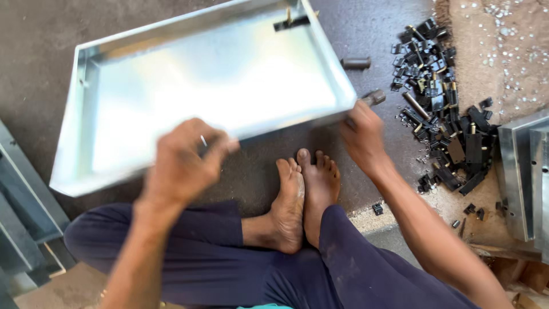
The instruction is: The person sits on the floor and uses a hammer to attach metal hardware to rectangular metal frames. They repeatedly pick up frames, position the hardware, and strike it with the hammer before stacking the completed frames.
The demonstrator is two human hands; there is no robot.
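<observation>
On a dark, gritty concrete floor (pixel 377 34) a person sits cross-legged, bare feet (pixel 303 194) together just below and between the hands. Left hand (pixel 183 163) curled, fingers pinched on a small shiny metal bit (pixel 203 140) at the near rim of a shallow galvanized sheet-metal tray (pixel 211 86); blurred, so grip detail unclear. Right hand (pixel 363 134) closed around a dark-handled tool (pixel 374 97) at the tray's near right corner. Tray tilted, spans above both hands, open side up, small black fitting (pixel 291 22) on its far wall. Right of the right hand: heap of small black parts with brass pins (pixel 443 114) on the floor, a few strays nearer the knee. Far right edge: more folded metal panels (pixel 526 171). Left of the left hand: grey metal sections (pixel 23 212). Beyond the heap, paler sandy ground with scattered small screws (pixel 503 28). A dark cylinder (pixel 355 63) lies past the right hand.
</observation>
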